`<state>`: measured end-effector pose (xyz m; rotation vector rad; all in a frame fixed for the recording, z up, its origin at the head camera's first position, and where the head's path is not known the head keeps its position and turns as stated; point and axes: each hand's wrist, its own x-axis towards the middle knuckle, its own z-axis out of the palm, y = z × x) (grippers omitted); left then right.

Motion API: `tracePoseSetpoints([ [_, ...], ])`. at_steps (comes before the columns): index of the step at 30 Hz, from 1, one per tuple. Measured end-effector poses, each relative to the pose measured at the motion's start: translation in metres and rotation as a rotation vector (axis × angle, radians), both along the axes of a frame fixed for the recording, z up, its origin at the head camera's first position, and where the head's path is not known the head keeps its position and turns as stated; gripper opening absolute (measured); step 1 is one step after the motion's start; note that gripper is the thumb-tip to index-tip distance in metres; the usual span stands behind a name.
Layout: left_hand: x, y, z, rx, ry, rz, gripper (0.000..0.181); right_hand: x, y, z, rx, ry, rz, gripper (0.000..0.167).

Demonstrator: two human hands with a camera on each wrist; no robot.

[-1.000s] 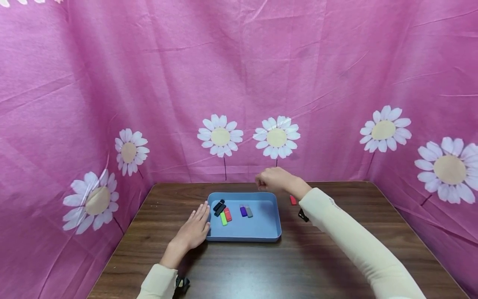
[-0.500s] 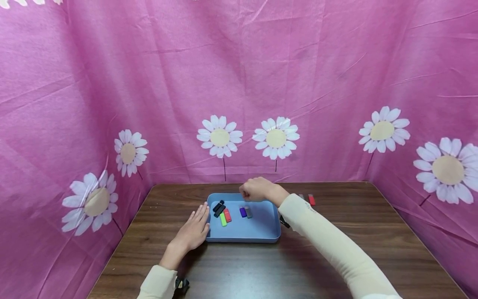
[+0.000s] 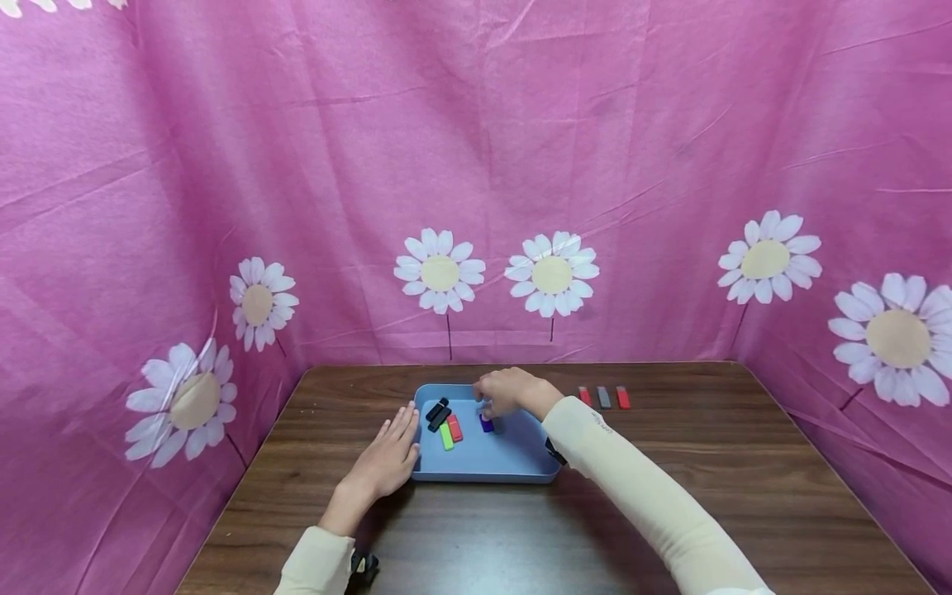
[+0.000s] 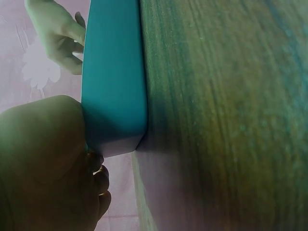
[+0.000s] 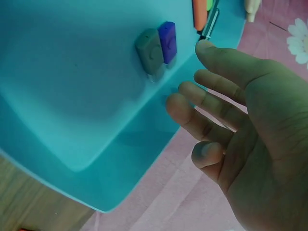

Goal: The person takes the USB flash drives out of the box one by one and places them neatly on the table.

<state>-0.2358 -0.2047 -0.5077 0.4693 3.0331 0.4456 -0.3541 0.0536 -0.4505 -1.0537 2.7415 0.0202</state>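
A blue tray (image 3: 513, 456) stands on the wooden table. My left hand (image 3: 383, 459) rests flat along its left rim, fingers straight. Inside the tray, a purple USB stick (image 5: 167, 42) and a grey USB stick (image 5: 150, 52) lie side by side with clear caps. Over them hovers my right hand (image 3: 509, 390), fingers loosely bent and apart from both sticks in the right wrist view. Towards the tray's left lie two black USB sticks (image 3: 437, 415), a red USB stick (image 3: 454, 427) and a green USB stick (image 3: 446, 436).
On the table (image 3: 669, 463), right of the tray, a red stick (image 3: 584, 397), a grey stick (image 3: 603, 397) and another red stick (image 3: 623, 397) stand in a row. A pink curtain (image 3: 491, 165) with white flowers hangs behind and at both sides.
My right hand has moved left and down, from above the tray's back right to over the purple and grey sticks. The left hand stays in place.
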Motion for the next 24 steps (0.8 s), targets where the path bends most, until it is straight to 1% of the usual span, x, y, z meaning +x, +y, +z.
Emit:
tracePoseSetpoints([
  [3, -0.001, 0.0, 0.0, 0.007, 0.002, -0.003, 0.061, 0.0, -0.001, -0.005, 0.02, -0.006, -0.01, 0.041],
  [7, -0.001, 0.0, -0.002, 0.013, 0.001, -0.001, 0.061, 0.002, -0.001, -0.013, 0.04, 0.008, 0.001, 0.051],
  [10, -0.001, 0.0, -0.003, 0.015, 0.004, -0.001, 0.061, 0.004, -0.001, -0.018, 0.048, 0.018, 0.008, 0.055],
  [18, -0.002, 0.0, -0.003, 0.001, 0.0, 0.001, 0.062, 0.007, -0.001, -0.026, 0.035, 0.036, 0.017, 0.05],
  [24, 0.0, 0.0, -0.002, 0.013, 0.033, -0.014, 0.06, 0.008, -0.001, -0.026, 0.018, 0.033, 0.027, 0.048],
])
